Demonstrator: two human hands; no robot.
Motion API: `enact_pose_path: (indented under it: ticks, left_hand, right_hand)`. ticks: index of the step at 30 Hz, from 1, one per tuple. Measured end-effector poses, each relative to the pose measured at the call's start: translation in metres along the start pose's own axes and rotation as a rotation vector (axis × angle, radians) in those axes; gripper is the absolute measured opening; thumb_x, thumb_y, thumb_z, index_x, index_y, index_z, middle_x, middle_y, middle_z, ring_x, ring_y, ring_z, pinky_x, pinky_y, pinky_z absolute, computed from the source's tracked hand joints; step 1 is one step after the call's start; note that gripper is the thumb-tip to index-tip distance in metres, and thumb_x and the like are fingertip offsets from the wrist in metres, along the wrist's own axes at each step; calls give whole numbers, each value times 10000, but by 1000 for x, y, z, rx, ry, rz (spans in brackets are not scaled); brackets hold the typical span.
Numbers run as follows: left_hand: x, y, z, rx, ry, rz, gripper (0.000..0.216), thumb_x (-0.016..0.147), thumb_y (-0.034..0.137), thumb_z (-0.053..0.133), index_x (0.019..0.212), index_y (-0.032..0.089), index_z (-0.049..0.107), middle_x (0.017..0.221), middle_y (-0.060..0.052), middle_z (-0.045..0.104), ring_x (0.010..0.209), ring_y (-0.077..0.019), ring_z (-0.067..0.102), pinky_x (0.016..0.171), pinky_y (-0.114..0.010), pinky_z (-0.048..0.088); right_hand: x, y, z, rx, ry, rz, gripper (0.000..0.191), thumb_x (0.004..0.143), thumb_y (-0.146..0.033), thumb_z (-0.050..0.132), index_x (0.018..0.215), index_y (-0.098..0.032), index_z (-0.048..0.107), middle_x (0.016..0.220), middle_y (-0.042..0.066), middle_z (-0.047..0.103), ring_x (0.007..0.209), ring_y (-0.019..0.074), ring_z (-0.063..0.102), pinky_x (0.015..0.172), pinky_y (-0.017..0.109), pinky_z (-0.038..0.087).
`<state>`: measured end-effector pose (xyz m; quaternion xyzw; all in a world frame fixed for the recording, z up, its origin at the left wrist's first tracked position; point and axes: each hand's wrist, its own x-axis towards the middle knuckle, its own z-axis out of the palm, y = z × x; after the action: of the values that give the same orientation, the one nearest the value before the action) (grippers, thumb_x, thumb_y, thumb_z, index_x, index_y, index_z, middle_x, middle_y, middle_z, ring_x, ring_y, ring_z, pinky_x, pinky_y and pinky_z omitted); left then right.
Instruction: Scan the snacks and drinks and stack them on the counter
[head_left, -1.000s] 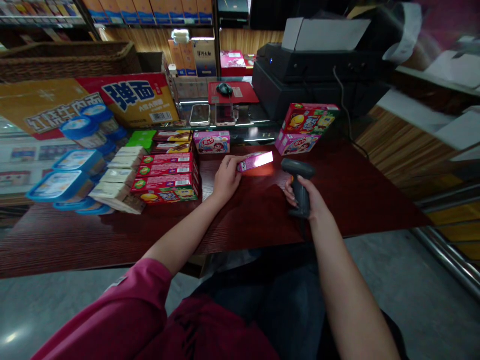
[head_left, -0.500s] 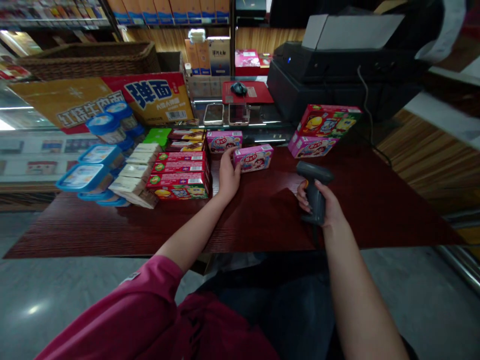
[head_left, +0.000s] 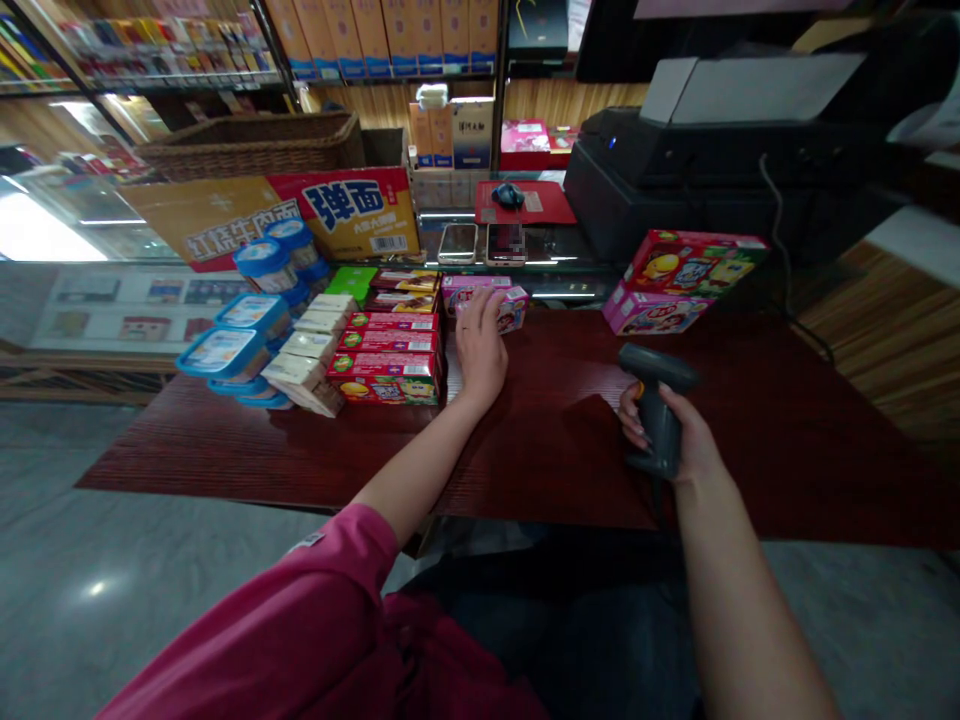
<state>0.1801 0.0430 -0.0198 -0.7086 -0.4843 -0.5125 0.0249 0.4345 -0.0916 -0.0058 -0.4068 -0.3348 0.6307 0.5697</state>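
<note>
My left hand point(head_left: 481, 348) is closed over a pink snack box point(head_left: 514, 312), its fingers bent across the top and covering much of it. A second pink snack box point(head_left: 459, 288) stands just behind, partly hidden by that hand. My right hand point(head_left: 667, 425) grips a dark barcode scanner point(head_left: 660, 405) by its handle, held above the right half of the table. Left of my left hand stand several red snack boxes point(head_left: 386, 365) in a row. Farther right, another red box point(head_left: 694, 262) rests on a pink box point(head_left: 660, 312).
Stacked blue-lidded tubs point(head_left: 225, 352) and pale packs point(head_left: 304, 365) occupy the dark red table's point(head_left: 547, 450) left side. Behind are a printed carton point(head_left: 360, 215), a wicker basket point(head_left: 255, 145), two phones point(head_left: 459, 243) and a mouse point(head_left: 508, 195). Black machines point(head_left: 637, 170) stand back right.
My left hand has drawn the pink box back and left, against the other pink box by the red row. My right hand still holds the scanner. The head view has shifted left.
</note>
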Motion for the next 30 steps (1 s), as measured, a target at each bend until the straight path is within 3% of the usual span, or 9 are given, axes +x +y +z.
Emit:
enact_pose_path:
  ticks: [2, 4, 9, 17, 24, 27, 30]
  left_hand:
    - [6, 6, 8, 59, -136, 112, 618, 966, 32, 353, 1537, 254, 437, 1594, -79, 487, 1552, -233, 363, 1307, -497, 287]
    - [13, 6, 19, 99, -221, 128, 603, 986, 59, 365, 1563, 222, 431, 1608, -101, 478, 1554, -263, 367, 1310, -508, 277]
    - [26, -10, 33, 120, -298, 105, 557, 992, 72, 389, 1530, 172, 495, 1573, -149, 516, 1520, -289, 425, 1302, -533, 293]
    - [32, -35, 20, 75, -247, 56, 434, 1003, 98, 422, 1358, 232, 632, 1503, -120, 580, 1483, -273, 479, 1299, -505, 301]
    - [33, -43, 27, 32, -220, 75, 515, 932, 11, 384, 1345, 228, 602, 1513, -125, 552, 1535, -268, 400, 1298, -533, 282]
    - [34, -39, 26, 63, -205, 107, 544, 898, -3, 419, 1390, 180, 562, 1529, -161, 529, 1569, -298, 332, 1306, -572, 228]
    - [31, -20, 27, 47, -171, 158, 574, 906, 4, 425, 1439, 197, 517, 1590, -142, 471, 1584, -288, 296, 1312, -584, 197]
  right_hand:
    - [0, 0, 0, -2, 6, 1, 286, 778, -483, 760, 821, -207, 696, 685, 36, 482, 512, 122, 365, 334, 219, 312]
    - [0, 0, -1, -11, 9, 4, 291, 774, -490, 760, 808, -208, 696, 681, 36, 478, 510, 123, 358, 334, 225, 308]
    - [1, 0, -1, -31, 11, 0, 305, 756, -507, 772, 797, -213, 700, 679, 37, 472, 519, 126, 361, 337, 223, 303]
    - [1, 0, 1, -7, 9, -18, 274, 789, -468, 753, 824, -201, 704, 679, 34, 477, 523, 119, 356, 348, 211, 303]
    - [3, 2, -7, 27, -40, -2, 280, 828, -468, 739, 863, -194, 695, 708, 29, 516, 540, 116, 386, 368, 199, 352]
    - [3, 2, -6, 68, -17, -30, 304, 781, -481, 776, 841, -197, 684, 688, 11, 513, 523, 109, 384, 351, 185, 345]
    - [4, 1, -6, 130, 20, -51, 363, 726, -506, 816, 809, -190, 659, 667, -7, 504, 499, 94, 393, 339, 171, 340]
